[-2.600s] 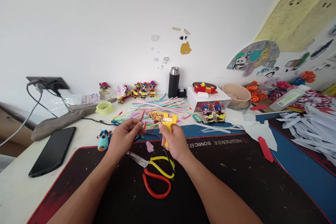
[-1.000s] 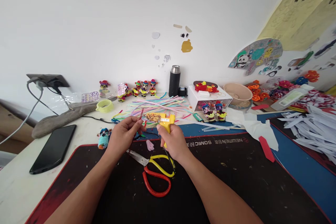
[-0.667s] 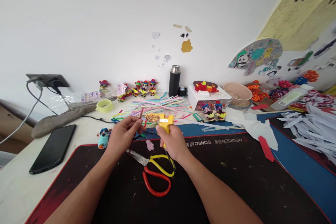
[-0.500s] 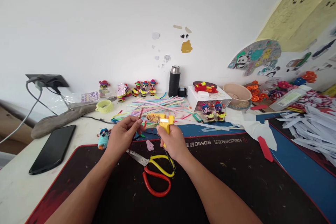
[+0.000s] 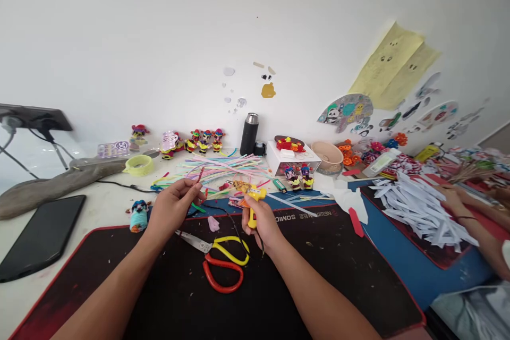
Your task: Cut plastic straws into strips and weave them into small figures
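My left hand (image 5: 175, 204) pinches a thin dark-red twisted strip (image 5: 200, 175) that points upward between thumb and fingers. To its right, my right hand (image 5: 261, 220) is wrapped round the handle of a yellow glue gun (image 5: 254, 194), its stained nozzle turned left toward the strip, a small gap apart. On the black mat below lie scissors (image 5: 205, 247) with one yellow and one red handle. A small pale pink piece (image 5: 214, 223) rests just above the scissors. Left of my left hand stands a small figure with a turquoise body (image 5: 138, 217).
Pastel strips (image 5: 227, 166) spread behind my hands, near a black flask (image 5: 249, 135) and a white box (image 5: 295, 156). A black phone (image 5: 43, 236) lies at the left. White paper strips (image 5: 422, 210) are heaped at the right, beside another person's arms (image 5: 474, 218).
The view has swung right, bringing another person's arms into sight. The glue gun has tilted and sits slightly farther from the strip. Both hands keep their hold.
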Demonstrator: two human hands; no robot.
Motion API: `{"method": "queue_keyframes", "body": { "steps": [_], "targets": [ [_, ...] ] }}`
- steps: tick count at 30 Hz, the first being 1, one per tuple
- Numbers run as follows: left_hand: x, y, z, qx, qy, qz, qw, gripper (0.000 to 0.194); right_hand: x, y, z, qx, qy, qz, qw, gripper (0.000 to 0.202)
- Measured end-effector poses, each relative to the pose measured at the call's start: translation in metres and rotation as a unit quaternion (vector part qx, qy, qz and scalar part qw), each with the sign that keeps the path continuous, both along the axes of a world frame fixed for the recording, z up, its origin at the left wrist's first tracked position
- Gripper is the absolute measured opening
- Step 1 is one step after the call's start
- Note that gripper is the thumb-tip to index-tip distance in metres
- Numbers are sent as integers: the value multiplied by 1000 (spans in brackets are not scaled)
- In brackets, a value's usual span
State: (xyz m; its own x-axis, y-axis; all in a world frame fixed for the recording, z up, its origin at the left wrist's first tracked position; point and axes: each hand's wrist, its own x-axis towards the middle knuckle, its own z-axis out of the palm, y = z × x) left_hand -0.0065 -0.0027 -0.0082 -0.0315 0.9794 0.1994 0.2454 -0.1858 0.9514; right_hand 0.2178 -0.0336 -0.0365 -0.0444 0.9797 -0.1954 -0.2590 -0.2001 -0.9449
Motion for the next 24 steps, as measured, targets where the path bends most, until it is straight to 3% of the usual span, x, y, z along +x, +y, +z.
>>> {"method": "queue_keyframes", "body": {
  "steps": [6,14,20,24],
  "targets": [
    [0,-1,2,7,-22,-11,1000,52,41,-22,1,-67,15,-31,997,53],
    [-3,3,-7,16,3,-26,1000,50,72,-35,14,-168,-53,5,984,45],
    [-4,6,-9,2,-29,-44,999,52,82,-26,16,-141,-179,26,973,57],
    [-4,6,-6,-16,-78,-62,995,54,93,-25,11,-112,-286,50,950,59]
  ]
}}
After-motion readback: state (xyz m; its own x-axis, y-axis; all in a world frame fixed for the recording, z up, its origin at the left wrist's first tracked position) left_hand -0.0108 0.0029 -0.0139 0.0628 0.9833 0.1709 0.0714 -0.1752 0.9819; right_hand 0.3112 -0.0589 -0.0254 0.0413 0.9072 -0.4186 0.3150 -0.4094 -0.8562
